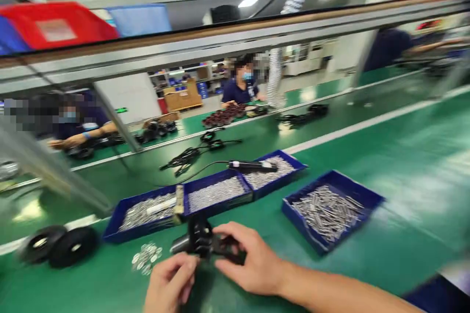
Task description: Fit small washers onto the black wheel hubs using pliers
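Head view: a black plastic part (205, 244) is held low over the green desk (404, 181) at 6 o'clock, apparently pinched at its near end by the left hand (171, 281) and clasped from 3 o'clock by the curled right hand (253, 261). A fitting step is judged to be in hand. Silver washers (147, 257) lie at the part's 9 o'clock and a blue tray of pins (330, 210) at 2 o'clock, so a firm one-handed hold is called for before either is reached.

Left hand (171, 281) and right hand (253, 259) are close together, fingers (229, 231) curled in a grip; the right forearm (330, 288) is bare.
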{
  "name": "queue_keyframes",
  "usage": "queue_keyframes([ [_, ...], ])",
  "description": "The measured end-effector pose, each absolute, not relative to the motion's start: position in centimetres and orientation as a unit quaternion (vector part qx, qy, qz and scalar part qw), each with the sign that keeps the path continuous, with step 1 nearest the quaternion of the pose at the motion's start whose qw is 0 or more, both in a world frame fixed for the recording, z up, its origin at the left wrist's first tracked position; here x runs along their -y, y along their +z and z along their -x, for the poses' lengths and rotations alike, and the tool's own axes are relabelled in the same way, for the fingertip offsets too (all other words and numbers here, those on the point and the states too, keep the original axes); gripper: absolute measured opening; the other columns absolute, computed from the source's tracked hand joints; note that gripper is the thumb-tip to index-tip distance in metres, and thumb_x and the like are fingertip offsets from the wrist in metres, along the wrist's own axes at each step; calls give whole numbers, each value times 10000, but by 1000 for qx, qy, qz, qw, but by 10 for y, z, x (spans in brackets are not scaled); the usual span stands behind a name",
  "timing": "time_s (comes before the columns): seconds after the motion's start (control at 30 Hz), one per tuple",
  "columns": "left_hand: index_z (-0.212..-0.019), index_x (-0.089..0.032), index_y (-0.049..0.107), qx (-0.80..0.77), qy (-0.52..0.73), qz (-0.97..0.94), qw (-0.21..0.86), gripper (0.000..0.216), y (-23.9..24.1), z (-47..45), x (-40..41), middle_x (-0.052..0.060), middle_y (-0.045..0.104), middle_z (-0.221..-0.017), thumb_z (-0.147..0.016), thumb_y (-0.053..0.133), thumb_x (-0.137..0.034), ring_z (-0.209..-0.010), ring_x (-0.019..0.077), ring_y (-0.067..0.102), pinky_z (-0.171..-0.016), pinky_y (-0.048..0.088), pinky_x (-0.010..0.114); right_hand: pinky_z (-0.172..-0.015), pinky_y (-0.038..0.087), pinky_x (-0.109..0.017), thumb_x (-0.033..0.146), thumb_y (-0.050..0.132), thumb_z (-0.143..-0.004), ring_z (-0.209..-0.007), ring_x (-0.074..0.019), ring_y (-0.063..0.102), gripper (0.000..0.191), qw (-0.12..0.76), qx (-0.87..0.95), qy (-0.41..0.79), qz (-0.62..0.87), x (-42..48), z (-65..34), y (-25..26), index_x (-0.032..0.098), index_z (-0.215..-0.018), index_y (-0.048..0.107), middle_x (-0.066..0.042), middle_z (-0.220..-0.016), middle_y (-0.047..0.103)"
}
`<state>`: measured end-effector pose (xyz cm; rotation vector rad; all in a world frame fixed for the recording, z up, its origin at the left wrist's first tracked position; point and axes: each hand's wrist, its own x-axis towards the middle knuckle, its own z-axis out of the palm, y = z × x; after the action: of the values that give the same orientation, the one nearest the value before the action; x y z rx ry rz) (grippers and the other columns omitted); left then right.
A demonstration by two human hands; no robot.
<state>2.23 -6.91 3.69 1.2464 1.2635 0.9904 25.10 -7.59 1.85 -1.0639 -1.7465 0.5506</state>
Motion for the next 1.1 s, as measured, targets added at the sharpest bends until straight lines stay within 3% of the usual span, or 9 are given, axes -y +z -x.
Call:
queue_keyframes([
  [0.1,-623,-139,696,-507,447,-504,538,654,36,-17,60,-19,535,-533,-693,866,-766,-431,52,395,-470,267,204,-776,615,-368,150,686,-821,-869,-215,693,690,431,761,177,452,79,-268,24,265,-1490,558,-66,-1119,712],
  [0.23,-649,-139,697,-497,468,-500,534,610,34,-17,58,-26,520,-509,-767,842,-719,-424,54,392,-469,265,199,-845,627,-423,106,590,-913,-1017,-261,707,669,404,823,78,392,76,-274,22,236,-1562,500,-114,-1197,699],
  [0.43,-663,-147,683,-487,458,-509,542,578,31,-16,61,-27,526,-510,-812,821,-688,-426,58,393,-463,290,196,-837,637,-433,47,541,-919,-1021,-281,697,693,370,853,-28,367,74,-277,15,180,-1597,490,-148,-1205,705],
  [0.8,-636,-162,661,-471,445,-552,525,533,46,-19,66,-43,463,-512,-874,781,-624,-445,69,397,-476,339,205,-764,633,-440,33,526,-946,-975,-279,666,688,354,866,-39,350,73,-279,18,168,-1617,462,-149,-1162,692],
  [1.1,-654,-175,733,-447,452,-624,455,422,50,-16,67,-16,502,-538,-958,731,-467,-518,110,462,-522,353,232,-797,543,-460,18,567,-958,-944,-281,574,559,318,873,-107,355,76,-281,40,211,-1480,614,-145,-1118,650],
])
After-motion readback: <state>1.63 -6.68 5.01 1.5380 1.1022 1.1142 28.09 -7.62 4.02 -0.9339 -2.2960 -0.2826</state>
